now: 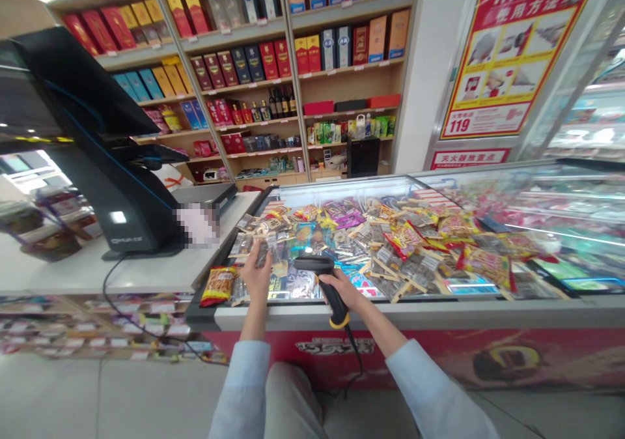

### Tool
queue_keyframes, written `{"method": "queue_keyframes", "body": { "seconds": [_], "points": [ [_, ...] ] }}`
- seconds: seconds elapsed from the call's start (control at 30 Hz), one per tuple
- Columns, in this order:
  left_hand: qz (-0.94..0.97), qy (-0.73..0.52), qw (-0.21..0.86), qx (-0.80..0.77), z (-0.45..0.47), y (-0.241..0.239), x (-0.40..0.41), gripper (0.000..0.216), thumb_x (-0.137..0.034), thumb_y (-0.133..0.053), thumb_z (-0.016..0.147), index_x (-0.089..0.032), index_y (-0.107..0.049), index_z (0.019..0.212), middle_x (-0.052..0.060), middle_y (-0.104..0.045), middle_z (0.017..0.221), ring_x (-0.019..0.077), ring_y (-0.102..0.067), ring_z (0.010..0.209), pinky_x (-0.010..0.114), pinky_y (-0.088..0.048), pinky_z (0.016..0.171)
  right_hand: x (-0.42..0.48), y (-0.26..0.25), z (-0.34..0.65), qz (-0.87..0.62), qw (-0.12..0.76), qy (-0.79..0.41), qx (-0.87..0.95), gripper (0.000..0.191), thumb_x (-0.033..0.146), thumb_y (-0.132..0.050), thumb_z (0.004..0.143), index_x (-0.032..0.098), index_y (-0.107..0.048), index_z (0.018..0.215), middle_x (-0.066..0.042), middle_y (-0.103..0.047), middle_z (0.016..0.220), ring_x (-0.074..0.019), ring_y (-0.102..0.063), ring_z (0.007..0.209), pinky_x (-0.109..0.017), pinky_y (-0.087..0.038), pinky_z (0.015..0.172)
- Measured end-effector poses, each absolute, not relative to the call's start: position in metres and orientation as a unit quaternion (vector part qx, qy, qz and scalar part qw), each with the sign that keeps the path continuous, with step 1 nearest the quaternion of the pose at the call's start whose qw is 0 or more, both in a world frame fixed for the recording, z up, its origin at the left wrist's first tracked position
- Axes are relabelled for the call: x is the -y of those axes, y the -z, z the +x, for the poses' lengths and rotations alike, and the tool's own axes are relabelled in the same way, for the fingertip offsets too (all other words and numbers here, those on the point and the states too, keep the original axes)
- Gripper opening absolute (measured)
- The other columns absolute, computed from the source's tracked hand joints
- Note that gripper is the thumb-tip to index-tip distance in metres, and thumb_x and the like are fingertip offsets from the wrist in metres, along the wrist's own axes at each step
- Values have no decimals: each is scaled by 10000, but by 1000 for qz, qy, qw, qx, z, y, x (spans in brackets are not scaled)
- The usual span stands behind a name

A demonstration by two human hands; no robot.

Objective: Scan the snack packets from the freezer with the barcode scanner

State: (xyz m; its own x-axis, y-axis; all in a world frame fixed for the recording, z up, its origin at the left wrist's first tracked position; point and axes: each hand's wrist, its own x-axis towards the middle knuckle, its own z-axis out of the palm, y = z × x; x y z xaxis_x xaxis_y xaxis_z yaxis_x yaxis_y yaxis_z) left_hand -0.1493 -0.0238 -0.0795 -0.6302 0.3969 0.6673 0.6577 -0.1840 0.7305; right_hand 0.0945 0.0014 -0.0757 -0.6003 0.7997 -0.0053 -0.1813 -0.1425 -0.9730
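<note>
White and smooth, the table [161, 275] is filling the left side, where lidded jars [53, 230] and a black screen stand [117, 185] are resting on it. Just right of its edge, a red-and-yellow snack bag [218, 285] is lying at the near left corner of the freezer [439, 312]. Beside that bag, the left hand [256, 273] is holding a small clear packet [262, 251] between thumb and fingers, over the freezer's glass top; whether the packet is lifted or touching the glass, I cannot tell. Farther right, the right hand [346, 290] is gripping a black barcode scanner [315, 265] by its handle — its head is pointing left, toward the left hand. A dark cable [360, 355] is hanging from the scanner, down the freezer's red front. Many snack packets [407, 234] are spreading across the glass to the right, while a red-and-white poster [520, 58] is facing outward on the far right wall.
</note>
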Motion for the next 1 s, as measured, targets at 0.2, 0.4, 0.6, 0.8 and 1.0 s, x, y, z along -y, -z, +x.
{"method": "queue_keyframes", "body": {
  "seconds": [0.2,0.4,0.6,0.8,1.0],
  "points": [
    [-420,664,64,615,-150,77,22,459,-454,-559,931,-220,-642,1317,94,-658,1339,239,-618,1248,381,-486,1081,-4,62,99,-273,362,-699,553,350,510,-645,720,182,-639,840,38,-530,531,-133,-486,430,-260,-378,415],
    [-438,681,60,584,-142,59,-5,539,-533,-542,929,-217,-601,1362,112,-623,1386,257,-605,1261,352,-588,926,-39,36,110,-256,386,-536,706,289,478,-667,750,195,-614,726,20,-504,577,-155,-473,560,-282,-376,525],
    [-445,673,93,583,-143,65,-28,544,-533,-488,954,-214,-576,1387,133,-611,1395,267,-639,1211,363,-612,861,-63,33,103,-252,376,-458,765,291,462,-597,787,199,-563,666,17,-484,590,-165,-450,605,-301,-359,590],
    [-470,642,121,594,-139,73,-28,485,-458,-471,976,-213,-582,1378,126,-615,1392,250,-613,1249,309,-618,784,-54,29,97,-266,339,-417,800,295,427,-572,789,226,-469,599,27,-423,540,-160,-410,565,-299,-328,565],
    [-468,640,130,596,-141,77,-31,457,-427,-472,980,-232,-582,1378,109,-620,1388,247,-596,1271,381,-575,950,-50,25,97,-270,330,-396,813,282,405,-574,795,225,-459,612,28,-431,557,-156,-410,569,-299,-328,567]
  ]
}}
